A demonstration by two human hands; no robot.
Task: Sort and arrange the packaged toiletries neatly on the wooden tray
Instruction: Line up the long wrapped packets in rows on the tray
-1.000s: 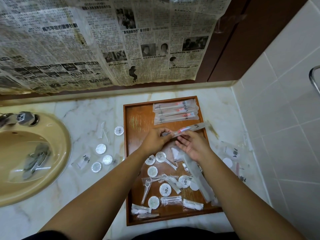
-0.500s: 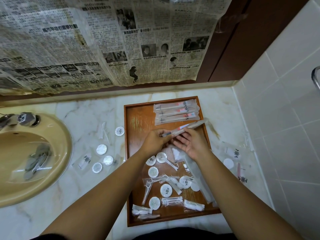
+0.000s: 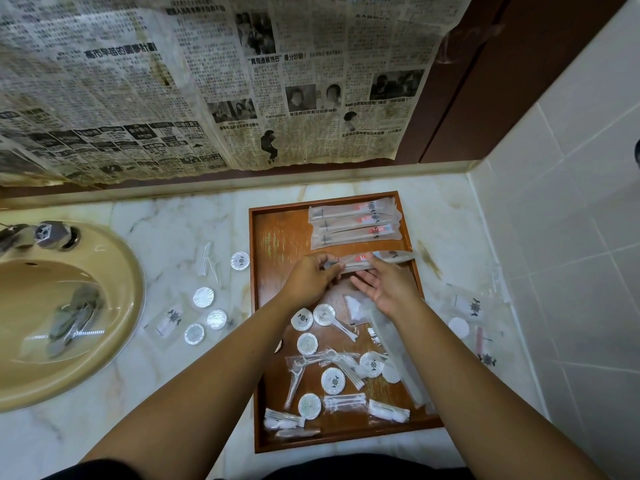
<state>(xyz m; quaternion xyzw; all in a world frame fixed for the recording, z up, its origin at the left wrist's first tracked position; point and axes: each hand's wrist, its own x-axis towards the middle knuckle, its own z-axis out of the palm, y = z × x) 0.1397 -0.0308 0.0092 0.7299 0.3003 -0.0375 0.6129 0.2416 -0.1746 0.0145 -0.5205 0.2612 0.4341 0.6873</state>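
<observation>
Three toothbrush packets [image 3: 355, 223] stacked on wooden tray [image 3: 277, 233], left hand [image 3: 308, 278] pinching fourth packet [image 3: 374, 259], right hand [image 3: 384, 285] open beneath.

A wooden tray [image 3: 277, 237], rectangular with a raised rim and a worn, streaked bottom, lies lengthwise on the marble worktop [image 3: 173, 216]. At its far end three long clear toothbrush packets [image 3: 353, 223] lie side by side, crosswise. Just nearer, a fourth toothbrush packet [image 3: 388, 258] is held level across the tray, parallel to them, between the left hand [image 3: 308, 278] and the right hand [image 3: 384, 285]. The near half of the tray carries a loose scatter of round white sachets [image 3: 333, 381], wrapped floss picks [image 3: 294, 379] and cotton bud packets [image 3: 344, 401]. More round foil sachets [image 3: 203, 296] lie on the worktop left of the tray, and flat clear packets [image 3: 471, 306] to its right.
</observation>
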